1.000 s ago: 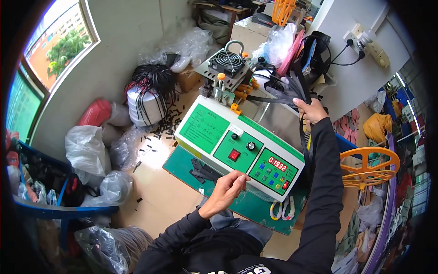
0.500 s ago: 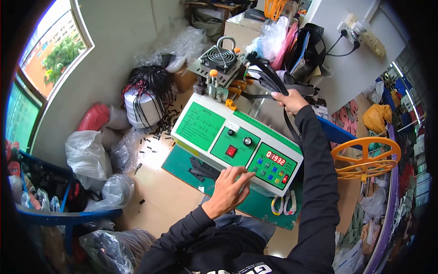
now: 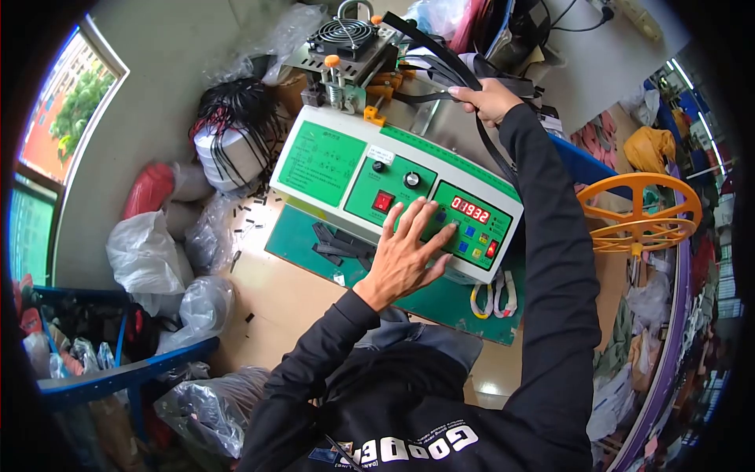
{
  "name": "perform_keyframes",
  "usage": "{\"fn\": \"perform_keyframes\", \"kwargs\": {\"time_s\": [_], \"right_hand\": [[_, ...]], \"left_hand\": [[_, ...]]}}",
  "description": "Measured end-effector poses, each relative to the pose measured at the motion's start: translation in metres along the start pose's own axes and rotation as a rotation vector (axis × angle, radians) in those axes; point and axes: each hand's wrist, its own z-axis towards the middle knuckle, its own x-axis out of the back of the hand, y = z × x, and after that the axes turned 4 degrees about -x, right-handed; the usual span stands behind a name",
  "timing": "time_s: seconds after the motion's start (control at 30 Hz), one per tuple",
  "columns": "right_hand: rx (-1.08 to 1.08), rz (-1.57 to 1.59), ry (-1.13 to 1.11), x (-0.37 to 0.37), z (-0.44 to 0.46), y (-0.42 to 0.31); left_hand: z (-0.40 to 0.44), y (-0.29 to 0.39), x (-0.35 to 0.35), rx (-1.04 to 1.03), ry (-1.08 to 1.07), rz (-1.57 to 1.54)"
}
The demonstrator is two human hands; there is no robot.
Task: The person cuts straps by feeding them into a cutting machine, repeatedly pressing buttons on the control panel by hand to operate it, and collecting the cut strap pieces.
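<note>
My left hand [image 3: 403,256] lies over the front panel of a white and green strap-cutting machine [image 3: 322,165], fingers spread. Its index fingertip is at the keypad buttons, just below the red digital display [image 3: 470,209] reading 01932. Behind the machine, my right hand [image 3: 491,102] is closed around black flat webbing [image 3: 444,59], whose end sticks out up and to the left. More of the strap hangs down behind the casing. A cutting head with a round fan [image 3: 346,38] and orange knobs stands at the machine's far left end.
Cut black strips [image 3: 338,242] lie on the green table [image 3: 303,248]. White and yellow loops [image 3: 495,297] hang by its right part. An orange reel [image 3: 641,212] stands at the right. Plastic bags [image 3: 145,252] and a white spool with black cords [image 3: 228,153] crowd the left.
My left hand has moved up and right from the panel's lower edge onto the keypad. The right hand still grips the webbing, whose end now points further up-left. The camera view has shifted.
</note>
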Motion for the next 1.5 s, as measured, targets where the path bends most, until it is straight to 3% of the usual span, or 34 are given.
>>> {"fn": "perform_keyframes", "kwargs": {"time_s": [0.1, 1.03, 1.5], "right_hand": [[0.061, -0.023, -0.001, 0.001, -0.001, -0.002], [-0.098, -0.053, -0.027, -0.003, 0.016, 0.019], [-0.021, -0.172, 0.206, 0.006, 0.004, 0.019]], "left_hand": [[-0.001, 0.001, -0.004, -0.016, 0.002, 0.018], [-0.012, -0.011, -0.017, -0.04, 0.132, 0.056], [-0.012, -0.015, -0.017, -0.074, 0.198, -0.04]]}}
